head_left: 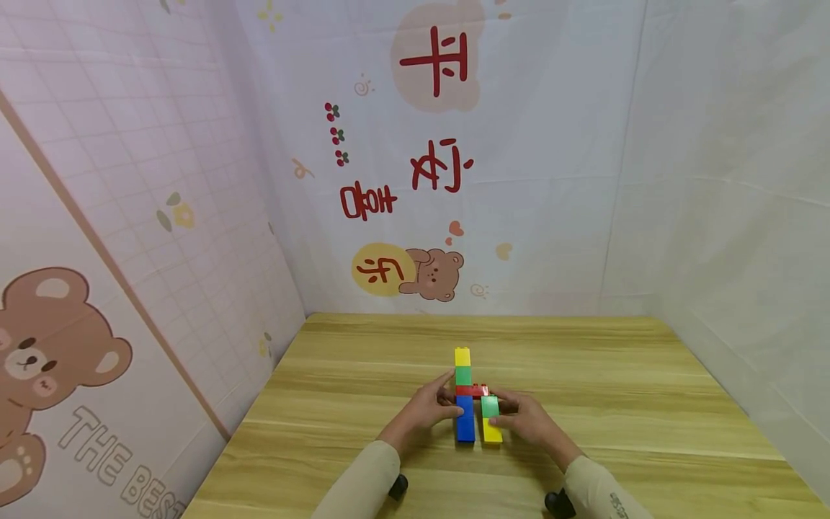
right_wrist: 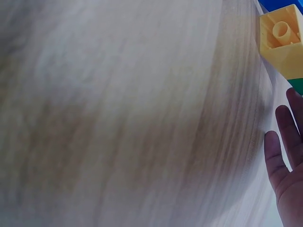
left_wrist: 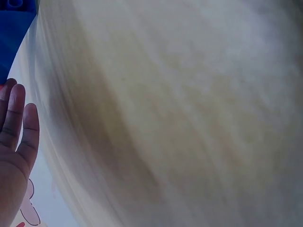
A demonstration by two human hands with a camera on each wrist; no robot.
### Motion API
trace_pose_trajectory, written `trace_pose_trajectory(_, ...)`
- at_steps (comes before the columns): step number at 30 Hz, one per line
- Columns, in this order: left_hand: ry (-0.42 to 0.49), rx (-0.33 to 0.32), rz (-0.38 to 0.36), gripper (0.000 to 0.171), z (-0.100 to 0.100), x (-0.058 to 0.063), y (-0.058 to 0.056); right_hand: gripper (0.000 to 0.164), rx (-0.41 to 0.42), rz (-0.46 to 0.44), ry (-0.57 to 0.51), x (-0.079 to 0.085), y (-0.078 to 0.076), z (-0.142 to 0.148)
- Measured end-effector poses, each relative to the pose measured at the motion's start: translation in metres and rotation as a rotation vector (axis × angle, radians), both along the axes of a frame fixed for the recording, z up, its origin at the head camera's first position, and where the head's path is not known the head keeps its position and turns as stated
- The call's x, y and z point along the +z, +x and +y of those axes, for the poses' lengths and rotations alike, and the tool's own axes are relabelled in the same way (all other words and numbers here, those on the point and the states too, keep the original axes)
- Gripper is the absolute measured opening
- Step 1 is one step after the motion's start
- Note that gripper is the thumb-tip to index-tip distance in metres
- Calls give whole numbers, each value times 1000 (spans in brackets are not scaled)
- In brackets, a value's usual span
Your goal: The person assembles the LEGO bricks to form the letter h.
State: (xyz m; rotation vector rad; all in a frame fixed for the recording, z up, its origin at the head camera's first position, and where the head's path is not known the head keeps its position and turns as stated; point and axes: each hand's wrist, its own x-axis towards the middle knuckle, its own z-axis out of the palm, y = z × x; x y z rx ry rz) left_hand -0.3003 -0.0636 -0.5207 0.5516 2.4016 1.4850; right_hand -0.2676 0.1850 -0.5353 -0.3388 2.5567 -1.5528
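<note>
In the head view, a tall column of toy building bricks has a yellow brick [head_left: 462, 357] at its far end, then a green one [head_left: 463, 375], a red brick [head_left: 478, 391] jutting rightward, and two blue bricks [head_left: 465, 428] nearest me. My left hand [head_left: 428, 405] grips this column, thumb on the blue part. A shorter stack, a green brick [head_left: 490, 407] above a yellow brick [head_left: 493, 432], sits beside it under the red brick's right end. My right hand [head_left: 527, 418] pinches that stack from the right. The right wrist view shows the hollow underside of the yellow brick [right_wrist: 284, 59].
The wood-grain table [head_left: 616, 375] spreads around the bricks. Behind it hangs a white printed cloth [head_left: 545, 144], with more cloth on both sides. Black pieces [head_left: 560, 503] sit at the wrists below the sleeves.
</note>
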Motion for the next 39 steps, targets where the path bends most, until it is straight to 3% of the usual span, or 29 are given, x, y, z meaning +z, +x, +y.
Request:
trace_pose_trajectory(6,-23,-27,4,78,-1,-2,0,63,59,44,-16,-2,1,1)
trace_pose_trajectory(19,-75,-37,-26,70,-3,-3,1,57,41,28,49,-2,4,-1)
trace_pose_trajectory(30,-125,-36,-22,62,-4,-3,3,54,-34,-5,86,-2,5,-3)
trace_pose_trajectory(39,-117,23,71,62,-27,-1,-9,58,-137,47,188,6,3,18)
